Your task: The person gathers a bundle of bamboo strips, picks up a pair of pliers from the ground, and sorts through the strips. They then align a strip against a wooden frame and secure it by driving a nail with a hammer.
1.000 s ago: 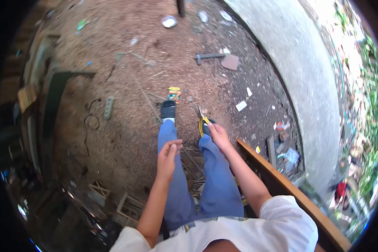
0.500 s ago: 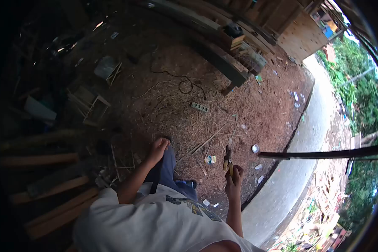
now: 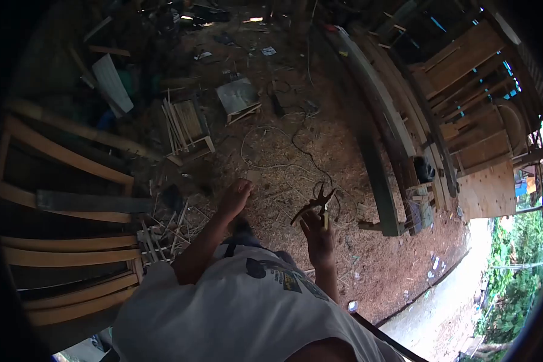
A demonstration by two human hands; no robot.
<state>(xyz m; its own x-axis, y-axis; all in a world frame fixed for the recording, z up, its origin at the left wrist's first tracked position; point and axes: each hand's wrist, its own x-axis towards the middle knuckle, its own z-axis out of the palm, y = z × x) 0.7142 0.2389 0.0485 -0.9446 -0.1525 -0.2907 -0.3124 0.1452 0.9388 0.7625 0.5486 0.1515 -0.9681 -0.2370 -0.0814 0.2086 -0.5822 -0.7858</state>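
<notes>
yellow-handled pliers (image 3: 322, 201) | right hand (image 3: 320, 243) — grip pinching them above littered ground (image 3: 377, 271) | left hand (image 3: 236, 196) — fingers curled together

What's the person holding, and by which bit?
Pliers, held by the handles in the right hand. The left hand is curled, with nothing visible in it.

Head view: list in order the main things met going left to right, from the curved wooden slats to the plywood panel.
Curved wooden slats, slatted wooden crate, left hand, right hand holding pliers, dark green beam, plywood panel.
</notes>
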